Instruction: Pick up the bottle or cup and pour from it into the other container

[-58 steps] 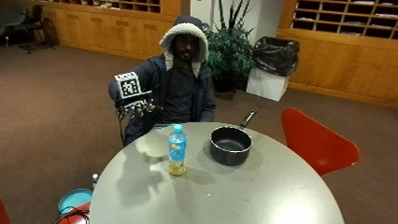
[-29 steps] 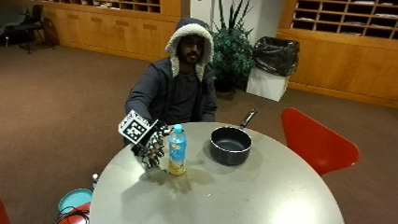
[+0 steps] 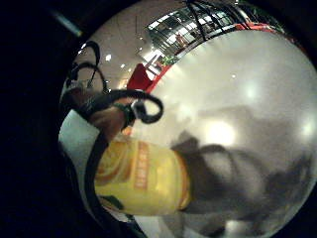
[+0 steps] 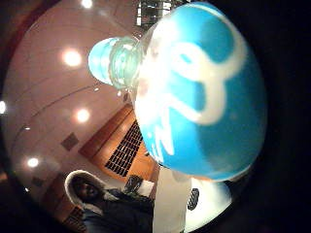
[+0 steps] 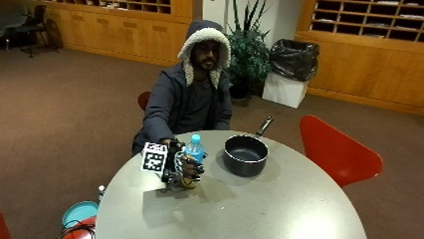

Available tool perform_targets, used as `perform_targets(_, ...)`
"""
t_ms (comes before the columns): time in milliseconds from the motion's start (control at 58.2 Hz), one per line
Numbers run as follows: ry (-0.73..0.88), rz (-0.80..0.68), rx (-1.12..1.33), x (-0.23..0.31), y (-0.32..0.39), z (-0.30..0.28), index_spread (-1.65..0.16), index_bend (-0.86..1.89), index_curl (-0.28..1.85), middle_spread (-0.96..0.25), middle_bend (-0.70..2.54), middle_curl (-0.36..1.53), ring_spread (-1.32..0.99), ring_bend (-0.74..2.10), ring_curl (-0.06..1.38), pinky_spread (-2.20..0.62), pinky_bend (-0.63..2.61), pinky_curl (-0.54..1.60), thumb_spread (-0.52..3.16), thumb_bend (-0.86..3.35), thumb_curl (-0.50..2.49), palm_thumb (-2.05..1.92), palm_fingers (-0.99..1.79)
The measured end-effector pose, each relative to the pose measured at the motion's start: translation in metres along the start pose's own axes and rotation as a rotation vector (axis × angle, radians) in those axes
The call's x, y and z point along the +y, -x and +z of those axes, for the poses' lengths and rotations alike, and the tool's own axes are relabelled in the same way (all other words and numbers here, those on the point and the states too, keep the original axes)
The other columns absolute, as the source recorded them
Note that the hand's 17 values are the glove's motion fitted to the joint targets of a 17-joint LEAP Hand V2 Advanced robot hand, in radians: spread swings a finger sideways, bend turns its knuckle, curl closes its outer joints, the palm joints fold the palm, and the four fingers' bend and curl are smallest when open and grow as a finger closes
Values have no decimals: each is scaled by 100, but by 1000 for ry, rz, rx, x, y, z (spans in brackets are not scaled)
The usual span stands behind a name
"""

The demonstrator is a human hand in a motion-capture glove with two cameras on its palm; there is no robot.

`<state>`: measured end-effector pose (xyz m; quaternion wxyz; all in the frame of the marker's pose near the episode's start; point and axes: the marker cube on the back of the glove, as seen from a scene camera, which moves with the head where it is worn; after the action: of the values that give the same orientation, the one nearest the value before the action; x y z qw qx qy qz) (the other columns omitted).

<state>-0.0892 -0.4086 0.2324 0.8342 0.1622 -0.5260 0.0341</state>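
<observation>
A plastic bottle [image 5: 193,152] with a blue label and cap and yellow drink in its lower part stands on the round grey table [image 5: 265,209], to the left of a dark saucepan [image 5: 245,155]. My gloved right hand [image 5: 177,167] is wrapped around the bottle's middle, fingers curled on it. The bottle's base still looks to be on the table. Its blue label and cap [image 4: 201,92] fill the thumb side palm view. The yellow lower part [image 3: 143,176] lies close in the little finger side palm view, above the grey tabletop [image 3: 247,99].
The saucepan's handle [image 5: 264,126] points away toward the table's far edge. A red chair [image 5: 334,149] stands at the right of the table. A teal round object [image 5: 79,213] sits low beside the table's left edge.
My hand came down from chest height to the table and closed around the bottle. The bottle and pan stayed where they were.
</observation>
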Motion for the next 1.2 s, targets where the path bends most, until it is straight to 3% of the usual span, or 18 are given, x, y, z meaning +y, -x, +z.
perform_targets(344,5,0,-31,3,18,-3,-28,12,23,-24,33,42,-18,68,38,2,47,34,53,-3,56,106,113)
perform_targets(481,-12,-146,-37,3,47,-10,-28,11,24,-25,32,43,-18,67,39,-2,47,35,50,-3,58,105,114)
perform_targets(567,34,-65,-12,1,81,-15,-28,11,24,-26,31,44,-19,66,39,-4,48,35,48,-3,59,106,114)
perform_targets(671,144,-120,147,7,121,-14,-27,11,25,-26,30,45,-19,66,39,-6,48,36,46,-3,60,105,114)
perform_targets(739,68,-133,281,6,143,-1,-27,11,25,-26,30,45,-19,65,40,-6,48,36,46,-3,61,105,114)
perform_targets(860,181,-263,483,13,165,11,-27,10,25,-26,30,46,-19,65,40,-6,47,36,46,-4,61,105,113)
perform_targets(1204,340,-318,911,17,190,53,-27,10,25,-26,30,47,-20,64,40,-6,46,37,46,-3,63,105,113)
